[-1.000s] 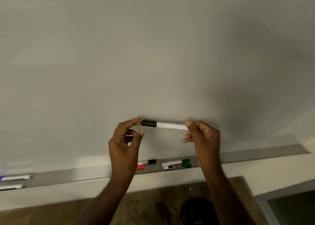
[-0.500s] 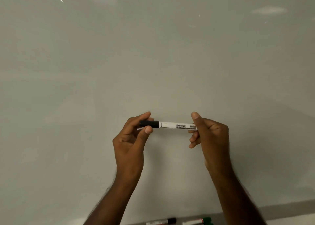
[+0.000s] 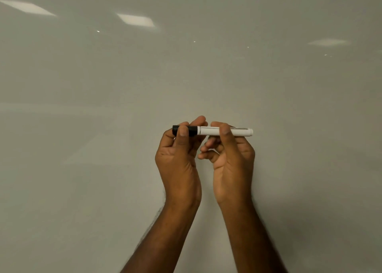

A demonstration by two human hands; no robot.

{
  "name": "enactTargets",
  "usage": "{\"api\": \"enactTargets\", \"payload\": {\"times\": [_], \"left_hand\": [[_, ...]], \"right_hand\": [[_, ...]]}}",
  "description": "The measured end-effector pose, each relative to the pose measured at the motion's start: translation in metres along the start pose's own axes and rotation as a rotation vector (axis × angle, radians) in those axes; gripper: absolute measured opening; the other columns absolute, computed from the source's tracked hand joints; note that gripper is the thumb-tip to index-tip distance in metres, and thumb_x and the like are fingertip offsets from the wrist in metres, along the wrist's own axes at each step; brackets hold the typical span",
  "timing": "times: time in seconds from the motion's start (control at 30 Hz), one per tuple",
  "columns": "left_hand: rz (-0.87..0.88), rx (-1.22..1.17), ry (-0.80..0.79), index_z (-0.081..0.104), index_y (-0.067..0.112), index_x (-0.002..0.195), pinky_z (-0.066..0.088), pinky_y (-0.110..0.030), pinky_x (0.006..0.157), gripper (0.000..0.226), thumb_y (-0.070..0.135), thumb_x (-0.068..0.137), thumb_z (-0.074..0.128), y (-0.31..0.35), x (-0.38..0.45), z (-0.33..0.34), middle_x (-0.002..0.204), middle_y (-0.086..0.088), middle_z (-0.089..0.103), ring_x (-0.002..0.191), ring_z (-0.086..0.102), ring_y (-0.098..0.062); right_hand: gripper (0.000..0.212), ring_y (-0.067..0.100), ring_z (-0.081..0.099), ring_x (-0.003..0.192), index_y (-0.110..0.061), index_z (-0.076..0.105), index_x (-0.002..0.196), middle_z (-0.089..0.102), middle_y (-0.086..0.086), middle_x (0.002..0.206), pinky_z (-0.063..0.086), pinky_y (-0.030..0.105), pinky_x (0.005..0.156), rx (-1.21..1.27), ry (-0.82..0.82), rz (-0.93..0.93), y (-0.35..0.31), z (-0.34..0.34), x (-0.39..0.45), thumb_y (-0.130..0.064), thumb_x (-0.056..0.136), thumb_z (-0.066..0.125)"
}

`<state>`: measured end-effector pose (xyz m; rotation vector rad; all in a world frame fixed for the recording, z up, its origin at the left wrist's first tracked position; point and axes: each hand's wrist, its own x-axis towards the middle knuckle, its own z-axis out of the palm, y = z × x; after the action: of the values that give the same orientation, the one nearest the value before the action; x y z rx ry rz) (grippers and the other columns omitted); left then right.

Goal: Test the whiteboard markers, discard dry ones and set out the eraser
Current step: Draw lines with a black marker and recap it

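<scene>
**Marker Held Level Before the Whiteboard**

While it is held level in front of the whiteboard [image 3: 103, 148], the marker [image 3: 208, 131] is supported by both hands at mid-frame. Its black cap [image 3: 193, 130] points to the left, and its white barrel [image 3: 241, 131] extends to the right. The cap is seated on the barrel. The cap is pinched between thumb and curled fingers of the left hand [image 3: 179, 159]. The barrel is gripped near its middle by the thumb and curled fingers of the right hand [image 3: 231, 161], and its far end is left exposed. Pale light reflections [image 3: 135, 20] are seen on the upper board surface.
</scene>
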<state>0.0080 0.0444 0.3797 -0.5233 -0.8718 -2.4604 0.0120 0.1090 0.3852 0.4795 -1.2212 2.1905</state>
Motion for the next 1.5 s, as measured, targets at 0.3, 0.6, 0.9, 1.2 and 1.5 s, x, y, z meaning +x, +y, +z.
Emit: {"api": "enactTargets", "payload": {"times": [0.3, 0.6, 0.9, 1.2, 1.5], "left_hand": [[-0.193, -0.132, -0.018, 0.067, 0.011, 0.106, 0.057, -0.030, 0.089, 0.031, 0.034, 0.088, 0.057, 0.002, 0.010, 0.004, 0.116, -0.010, 0.074, 0.111, 0.070, -0.022], [-0.298, -0.238, 0.063, 0.066, 0.010, 0.099, 0.057, -0.040, 0.094, 0.020, 0.027, 0.095, 0.055, -0.010, 0.019, -0.004, 0.116, -0.012, 0.074, 0.113, 0.069, -0.026], [-0.240, -0.320, 0.203, 0.063, 0.008, 0.099, 0.057, -0.036, 0.095, 0.022, 0.028, 0.094, 0.054, -0.013, 0.031, -0.004, 0.114, -0.015, 0.074, 0.114, 0.069, -0.023], [-0.132, -0.339, 0.166, 0.060, 0.007, 0.106, 0.057, -0.037, 0.095, 0.023, 0.024, 0.104, 0.044, -0.011, 0.041, 0.006, 0.120, -0.014, 0.072, 0.115, 0.068, -0.025], [0.289, -0.120, -0.230, 0.052, 0.011, 0.091, 0.057, -0.048, 0.091, 0.017, 0.020, 0.103, 0.044, 0.040, 0.100, 0.058, 0.101, -0.020, 0.068, 0.109, 0.068, -0.038]], "right_hand": [[0.027, 0.015, 0.062, 0.052, -0.008, 0.064, 0.089, 0.064, 0.007, 0.061, 0.051, 0.025, 0.047, 0.067, 0.154, 0.018, 0.012, 0.022, 0.001, -0.025, 0.103, 0.049], [0.030, 0.019, 0.064, 0.053, -0.006, 0.066, 0.089, 0.065, 0.011, 0.062, 0.055, 0.029, 0.047, 0.004, 0.259, 0.044, 0.024, 0.021, 0.006, -0.024, 0.104, 0.047], [0.033, 0.020, 0.057, 0.044, 0.000, 0.061, 0.093, 0.059, 0.011, 0.053, 0.047, 0.027, 0.040, 0.120, 0.455, -0.049, 0.025, 0.018, 0.015, -0.026, 0.105, 0.045], [0.034, 0.025, 0.058, 0.052, -0.001, 0.059, 0.101, 0.058, 0.015, 0.062, 0.051, 0.033, 0.046, 0.205, 0.445, -0.203, 0.020, 0.023, 0.026, -0.031, 0.104, 0.043], [0.019, 0.030, 0.058, 0.061, -0.006, 0.055, 0.100, 0.058, 0.021, 0.076, 0.050, 0.034, 0.050, 0.168, 0.267, -0.651, -0.044, 0.053, 0.077, -0.022, 0.104, 0.045]]}}
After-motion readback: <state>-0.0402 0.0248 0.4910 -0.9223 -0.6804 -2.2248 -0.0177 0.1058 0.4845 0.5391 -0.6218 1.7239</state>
